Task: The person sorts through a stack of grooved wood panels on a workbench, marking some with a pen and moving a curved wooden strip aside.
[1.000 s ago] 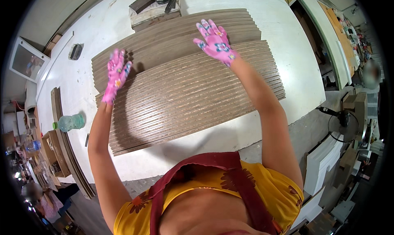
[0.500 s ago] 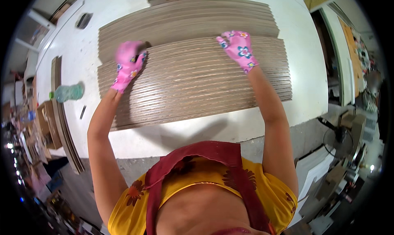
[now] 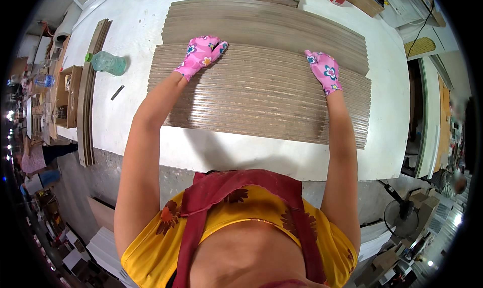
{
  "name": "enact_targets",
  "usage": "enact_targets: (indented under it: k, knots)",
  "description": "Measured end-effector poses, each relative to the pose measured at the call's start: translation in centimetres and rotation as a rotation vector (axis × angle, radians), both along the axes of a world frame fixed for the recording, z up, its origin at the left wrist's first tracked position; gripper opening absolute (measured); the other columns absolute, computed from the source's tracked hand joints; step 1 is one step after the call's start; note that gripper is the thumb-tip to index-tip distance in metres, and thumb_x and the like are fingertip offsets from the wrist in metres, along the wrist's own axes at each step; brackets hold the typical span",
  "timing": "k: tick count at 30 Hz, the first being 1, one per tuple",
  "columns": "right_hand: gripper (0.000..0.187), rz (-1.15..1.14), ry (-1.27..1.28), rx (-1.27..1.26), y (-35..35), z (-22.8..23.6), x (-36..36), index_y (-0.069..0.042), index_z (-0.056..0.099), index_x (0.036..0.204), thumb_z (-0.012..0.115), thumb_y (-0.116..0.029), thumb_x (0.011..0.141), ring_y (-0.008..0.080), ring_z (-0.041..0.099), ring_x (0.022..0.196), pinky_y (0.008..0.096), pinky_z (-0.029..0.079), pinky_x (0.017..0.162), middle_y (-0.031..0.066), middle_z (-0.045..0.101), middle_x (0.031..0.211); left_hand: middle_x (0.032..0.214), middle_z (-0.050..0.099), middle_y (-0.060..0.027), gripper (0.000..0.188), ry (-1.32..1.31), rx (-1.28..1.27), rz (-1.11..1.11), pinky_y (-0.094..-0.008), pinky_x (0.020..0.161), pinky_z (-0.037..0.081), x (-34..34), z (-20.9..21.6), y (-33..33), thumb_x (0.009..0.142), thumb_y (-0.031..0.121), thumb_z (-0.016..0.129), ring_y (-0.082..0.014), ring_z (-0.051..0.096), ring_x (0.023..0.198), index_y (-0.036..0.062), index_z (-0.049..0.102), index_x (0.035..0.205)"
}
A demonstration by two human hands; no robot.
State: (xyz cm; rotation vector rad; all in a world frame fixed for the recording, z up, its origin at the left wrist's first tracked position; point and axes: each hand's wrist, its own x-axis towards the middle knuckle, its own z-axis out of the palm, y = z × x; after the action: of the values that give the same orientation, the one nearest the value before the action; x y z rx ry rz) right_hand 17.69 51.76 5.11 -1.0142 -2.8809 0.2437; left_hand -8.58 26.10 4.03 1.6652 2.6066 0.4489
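Note:
Long grey-brown ridged strips lie side by side on the white table in two groups, the near strips and the far strips. My left hand, in a pink flowered glove, curls over the far edge of the near group toward its left end, thumb pointing right. Toward the right end, my right hand in a matching glove is bent over the same edge. Both hands look closed on the strips there, though the undersides of the fingers are hidden.
Left of the strips lie a greenish plastic bottle with a green cap and a small dark bar. More long strips rest along the table's left edge beside a cardboard box. A fan stands at lower right.
The view has turned and shifted, so the table's contents appear moved to the right. Both hands stay along the seam between the groups. The left hand, blurred before, is now sharp.

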Motion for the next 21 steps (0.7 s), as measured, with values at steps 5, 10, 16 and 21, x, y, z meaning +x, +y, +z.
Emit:
enact_targets:
  k: [5, 10, 16, 21]
  knots:
    - [0.051, 0.001, 0.080, -0.009, 0.3, -0.7, 0.2, -0.010, 0.065, 0.081, 0.037, -0.052, 0.086, 0.0316, 0.058, 0.082, 0.0400, 0.045, 0.075, 0.0131, 0.062, 0.084, 0.083, 0.062, -0.0133, 0.035, 0.020, 0.021, -0.009, -0.0402, 0.073, 0.045, 0.0, -0.4, 0.0, 0.087, 0.037, 0.045, -0.0308, 0.058, 0.080, 0.0073, 0.063, 0.084]
    - [0.052, -0.013, 0.002, -0.027, 0.2, 0.0, 0.2, -0.012, 0.066, 0.083, 0.037, -0.054, 0.085, 0.0304, 0.058, 0.081, 0.0395, 0.046, 0.075, 0.0120, 0.062, 0.083, 0.080, 0.062, -0.0134, 0.037, 0.027, 0.045, -0.027, -0.0391, 0.073, 0.045, -0.1, -0.3, -0.1, 0.086, 0.039, 0.045, -0.0305, 0.058, 0.078, 0.0060, 0.063, 0.083]
    - [0.051, 0.202, 0.254, 0.246, -1.4, -1.1, 2.1, -0.010, 0.053, 0.118, 0.043, -0.048, 0.085, 0.0315, 0.049, 0.109, 0.0415, 0.036, 0.092, 0.0159, 0.053, 0.116, 0.111, 0.052, -0.0167, 0.043, 0.164, 0.172, -0.104, -0.0412, 0.089, 0.039, 0.7, 0.1, -0.7, 0.086, 0.037, 0.047, -0.0322, 0.049, 0.104, 0.0062, 0.050, 0.116]
    - [0.063, 0.210, 0.065, 0.292, -2.3, -1.8, 4.2, -0.011, 0.032, 0.134, 0.041, -0.050, 0.086, 0.0336, 0.024, 0.129, 0.0447, 0.017, 0.104, 0.0154, 0.030, 0.138, 0.137, 0.029, -0.0180, 0.059, 0.352, 0.038, -0.163, -0.0478, 0.102, 0.020, 0.1, -1.5, -1.4, 0.086, 0.039, 0.047, -0.0329, 0.028, 0.127, 0.0073, 0.032, 0.133]
